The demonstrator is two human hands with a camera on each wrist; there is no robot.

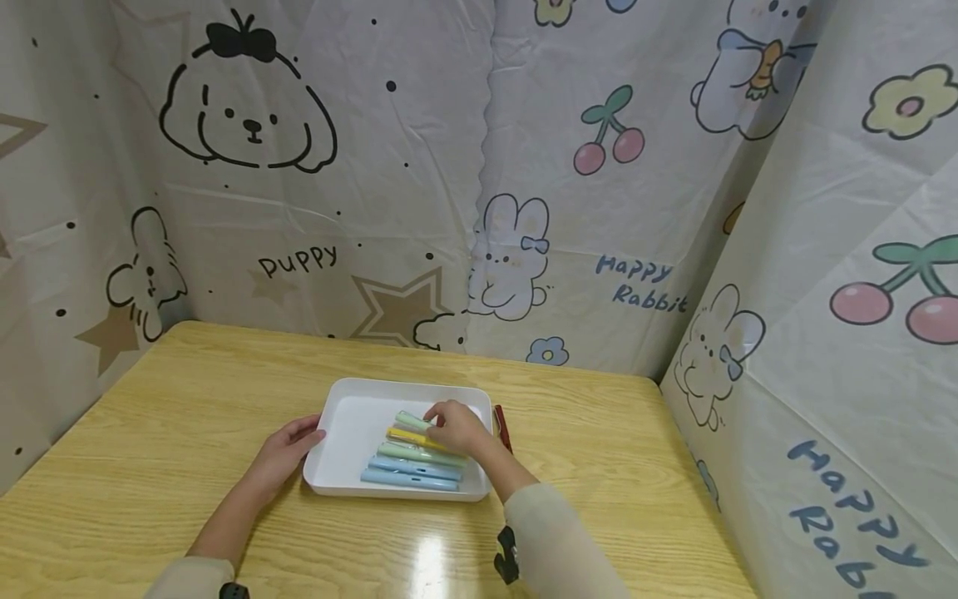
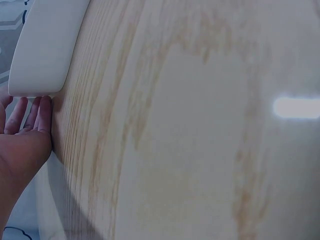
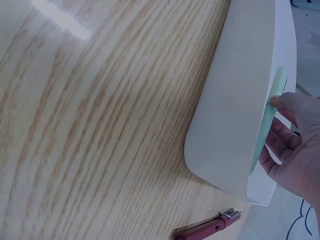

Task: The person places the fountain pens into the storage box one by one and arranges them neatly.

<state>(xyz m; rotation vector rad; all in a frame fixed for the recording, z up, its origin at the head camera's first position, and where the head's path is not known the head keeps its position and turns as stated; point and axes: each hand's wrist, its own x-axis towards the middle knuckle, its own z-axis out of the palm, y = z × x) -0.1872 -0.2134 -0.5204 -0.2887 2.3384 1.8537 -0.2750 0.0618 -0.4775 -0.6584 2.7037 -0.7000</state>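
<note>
A white tray (image 1: 346,416) lies on the table with a row of pens in its right half. Top to bottom in the head view, these are a light green pen (image 1: 413,421), a yellow pen (image 1: 407,436), another green pen (image 1: 412,453) and two light blue pens (image 1: 410,480). My right hand (image 1: 458,428) reaches over the tray's right side. In the right wrist view its thumb and fingers pinch a green pen (image 3: 267,120) by the rim. My left hand (image 1: 283,449) holds the tray's left end, thumb at the rim, fingers (image 2: 44,112) against the outer wall.
A dark red pen (image 1: 503,428) with a metal clip lies on the wooden table (image 1: 224,383) just right of the tray. Printed cloth (image 1: 419,183) hangs behind the table and along both sides.
</note>
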